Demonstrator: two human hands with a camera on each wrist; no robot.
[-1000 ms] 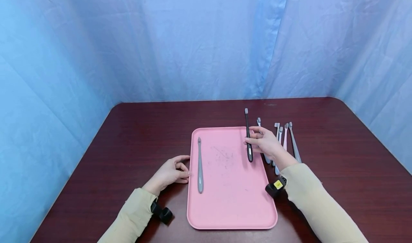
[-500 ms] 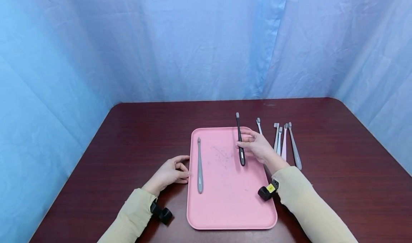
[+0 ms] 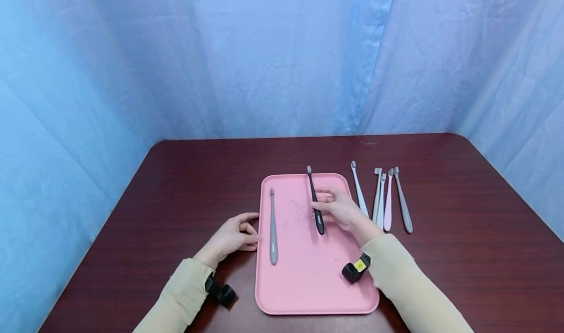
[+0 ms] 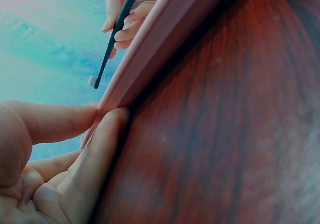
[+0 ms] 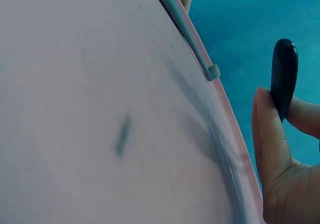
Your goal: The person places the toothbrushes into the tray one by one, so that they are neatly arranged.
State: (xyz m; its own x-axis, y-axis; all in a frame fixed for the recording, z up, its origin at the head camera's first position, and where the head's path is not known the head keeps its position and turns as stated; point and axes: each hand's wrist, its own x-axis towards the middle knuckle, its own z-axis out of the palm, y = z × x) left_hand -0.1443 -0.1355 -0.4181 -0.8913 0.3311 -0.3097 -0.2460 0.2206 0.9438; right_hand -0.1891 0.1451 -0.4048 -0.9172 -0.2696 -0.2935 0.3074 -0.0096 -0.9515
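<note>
Pinching 1 black toothbrush (image 3: 318,221): right grip (image 3: 341,210); left grip (image 3: 231,235) pinches pink tray (image 3: 304,279).

This looks like a curtained-off recording booth: pale blue cloth (image 3: 282,59) hangs beyond the far edge of a dark red-brown, wood-grained counter (image 3: 198,191) and along its left and right edges, past the rounded far corners. Black wrist cameras (image 3: 226,295) fit that. Whether home, office or lab surrounds it cannot be told.
</note>
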